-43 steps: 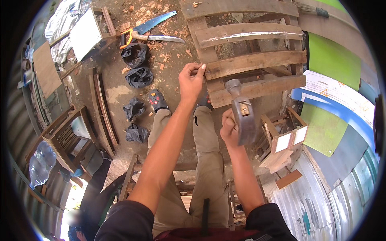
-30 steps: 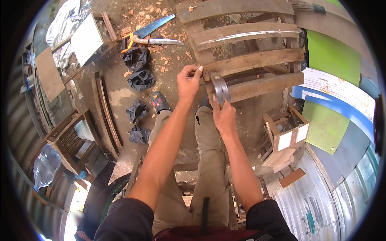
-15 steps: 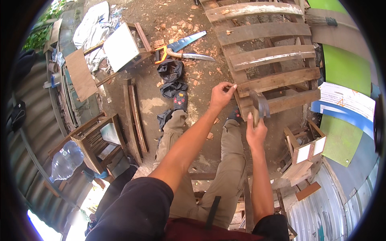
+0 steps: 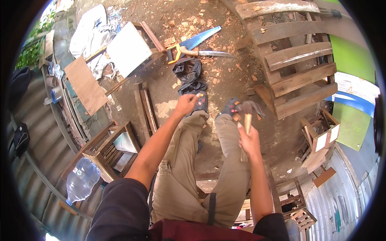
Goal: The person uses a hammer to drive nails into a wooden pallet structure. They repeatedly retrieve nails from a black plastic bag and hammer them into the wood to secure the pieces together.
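My right hand [image 4: 250, 140] grips the wooden handle of a claw hammer [image 4: 247, 122]. The hammer stands nearly upright in view, its dark metal head blurred above my knuckles, over my right shoe. My left hand [image 4: 186, 105] hangs in front of my left shoe [image 4: 201, 103], fingers curled and pinched together. Whatever may be between those fingertips is too small to make out. To the right of both hands, apart from them, lies a slatted wooden pallet [image 4: 299, 76] with flaking white paint on some boards.
A blue handsaw [image 4: 203, 36] and a long wood-handled knife [image 4: 207, 53] lie among wood chips ahead. Black plastic [image 4: 187, 70] sits by my left shoe. Wooden frames [image 4: 108, 148] and a large clear bottle [image 4: 83, 179] stand left; a small wooden box [image 4: 320, 134] stands right.
My left hand has drawn back from the pallet's edge, toward the left. The hammer in my right hand has also come away from the pallet, which now sits farther right in view.
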Motion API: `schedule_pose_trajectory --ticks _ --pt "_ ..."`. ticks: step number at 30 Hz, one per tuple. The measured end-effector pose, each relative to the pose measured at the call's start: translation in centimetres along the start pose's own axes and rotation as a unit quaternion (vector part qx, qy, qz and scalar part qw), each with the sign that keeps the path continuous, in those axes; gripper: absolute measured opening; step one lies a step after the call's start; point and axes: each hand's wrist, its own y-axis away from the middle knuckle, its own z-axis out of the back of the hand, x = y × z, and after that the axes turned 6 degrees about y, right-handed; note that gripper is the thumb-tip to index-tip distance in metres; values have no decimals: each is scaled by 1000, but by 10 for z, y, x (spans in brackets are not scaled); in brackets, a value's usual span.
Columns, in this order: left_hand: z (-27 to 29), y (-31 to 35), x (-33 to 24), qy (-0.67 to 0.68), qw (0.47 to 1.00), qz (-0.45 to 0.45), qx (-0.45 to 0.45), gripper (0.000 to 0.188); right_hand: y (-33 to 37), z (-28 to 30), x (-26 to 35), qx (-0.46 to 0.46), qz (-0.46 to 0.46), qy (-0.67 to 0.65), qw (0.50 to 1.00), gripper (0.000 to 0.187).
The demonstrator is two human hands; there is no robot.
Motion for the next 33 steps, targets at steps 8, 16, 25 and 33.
schedule_pose_trajectory --ticks 8,16,25,33 --pt "5 -41 119 94 971 76 -205 36 -174 -86 -12 103 139 279 945 41" --pt "-1 -180 172 -88 970 -80 -210 25 -279 -110 31 184 158 351 905 41" --pt "-10 -259 230 -77 952 -37 -293 38 -360 -150 -11 217 270 272 897 42" --pt "9 -257 241 58 968 -25 -241 29 -356 -144 -4 208 259 304 893 43"
